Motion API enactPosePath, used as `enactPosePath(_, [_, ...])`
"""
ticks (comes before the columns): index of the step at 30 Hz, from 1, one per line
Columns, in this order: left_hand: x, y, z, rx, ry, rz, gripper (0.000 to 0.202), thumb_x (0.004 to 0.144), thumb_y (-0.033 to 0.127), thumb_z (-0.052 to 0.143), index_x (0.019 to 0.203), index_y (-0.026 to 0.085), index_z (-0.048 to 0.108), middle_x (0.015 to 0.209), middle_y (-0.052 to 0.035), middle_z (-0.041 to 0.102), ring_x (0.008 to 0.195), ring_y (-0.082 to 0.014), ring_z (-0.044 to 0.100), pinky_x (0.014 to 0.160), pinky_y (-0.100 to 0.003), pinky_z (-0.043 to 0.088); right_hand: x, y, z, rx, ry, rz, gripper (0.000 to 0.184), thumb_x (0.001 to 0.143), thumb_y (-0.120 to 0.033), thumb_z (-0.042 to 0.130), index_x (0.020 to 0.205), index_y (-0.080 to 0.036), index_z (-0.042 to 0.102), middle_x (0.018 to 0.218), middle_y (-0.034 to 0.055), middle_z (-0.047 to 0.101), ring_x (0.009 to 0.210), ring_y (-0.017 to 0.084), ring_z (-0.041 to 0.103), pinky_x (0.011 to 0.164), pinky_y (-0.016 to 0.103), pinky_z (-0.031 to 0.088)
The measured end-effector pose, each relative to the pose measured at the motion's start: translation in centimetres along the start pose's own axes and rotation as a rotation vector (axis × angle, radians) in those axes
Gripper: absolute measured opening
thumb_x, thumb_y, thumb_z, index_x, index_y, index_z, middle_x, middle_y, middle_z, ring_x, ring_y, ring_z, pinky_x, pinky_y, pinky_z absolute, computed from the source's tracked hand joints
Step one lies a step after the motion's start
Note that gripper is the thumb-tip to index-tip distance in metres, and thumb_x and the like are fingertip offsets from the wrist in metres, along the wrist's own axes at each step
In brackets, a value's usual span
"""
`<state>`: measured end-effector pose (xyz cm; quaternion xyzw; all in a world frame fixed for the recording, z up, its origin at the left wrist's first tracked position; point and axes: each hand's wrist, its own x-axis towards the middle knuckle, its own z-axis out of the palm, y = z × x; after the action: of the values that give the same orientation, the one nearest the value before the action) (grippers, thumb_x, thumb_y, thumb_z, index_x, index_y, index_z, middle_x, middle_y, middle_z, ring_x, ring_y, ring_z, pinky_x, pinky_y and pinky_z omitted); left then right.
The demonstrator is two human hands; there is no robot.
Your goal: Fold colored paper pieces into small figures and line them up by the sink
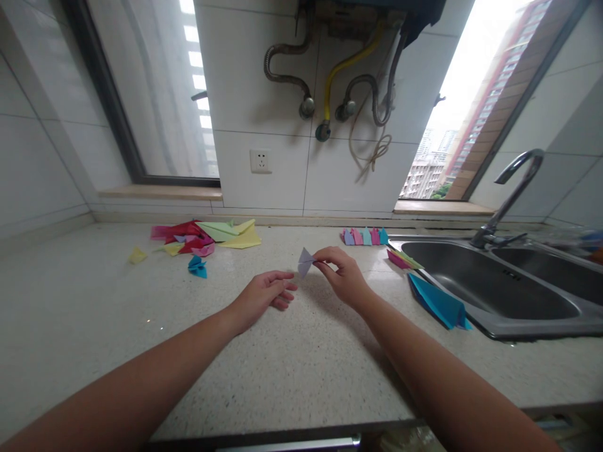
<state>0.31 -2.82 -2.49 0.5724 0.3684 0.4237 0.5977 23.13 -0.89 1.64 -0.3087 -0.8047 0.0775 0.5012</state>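
Between the thumb and fingers of my right hand (340,271) is a small pale lilac folded paper (305,263), pinched at its right corner and held just above the counter. My left hand (269,291) rests to its left with the fingers apart and nothing in them; the fingertips point at the paper without holding it. Farther left on the counter sit a small blue folded paper piece (198,267) and a pile of red, pink, green and yellow folded papers (193,235). A little yellow folded piece (137,255) lies beside that pile.
Along the back stands a row of small coloured folded papers (363,236). By the sink (494,323) lie a blue paper plane (438,301) and a pink and green folded paper (402,259). The chrome faucet (492,232) rises behind the basins. Pipes (325,94) hang on the wall.
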Motion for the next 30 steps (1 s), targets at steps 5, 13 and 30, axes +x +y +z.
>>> enactPosePath(5, [0.0, 0.1, 0.1, 0.011, -0.012, 0.006, 0.042, 0.088, 0.035, 0.063, 0.123, 0.012, 0.059, 0.111, -0.0161, 0.07, 0.084, -0.018, 0.066, 0.068, -0.031, 0.054, 0.1, -0.6, -0.3, 0.004, -0.011, -0.061, 0.017, 0.092, -0.018, 0.06, 0.101, -0.027, 0.071, 0.098, 0.0049, 0.071, 0.096, 0.02, 0.062, 0.088, 0.039, 0.047])
enactPosePath(13, [0.1, -0.1, 0.1, 0.035, 0.085, 0.063, 0.04, 0.084, 0.031, 0.065, 0.12, 0.014, 0.058, 0.112, -0.0143, 0.064, 0.088, -0.0188, 0.064, 0.064, -0.029, 0.055, 0.0, -0.3, 0.3, 0.245, 0.033, 0.164, 0.011, 0.088, -0.025, 0.064, 0.099, -0.025, 0.067, 0.093, 0.0046, 0.07, 0.087, 0.019, 0.063, 0.08, 0.038, 0.049])
enactPosePath(30, [-0.3, 0.1, 0.2, 0.056, -0.04, 0.105, 0.049, 0.08, 0.029, 0.068, 0.126, 0.017, 0.054, 0.105, -0.011, 0.065, 0.082, -0.0182, 0.065, 0.057, -0.025, 0.049, -0.4, 1.2, 1.7, 0.69, -0.045, 0.664, 0.026, 0.082, -0.032, 0.066, 0.103, -0.017, 0.068, 0.095, 0.0086, 0.068, 0.075, 0.015, 0.062, 0.064, 0.03, 0.051])
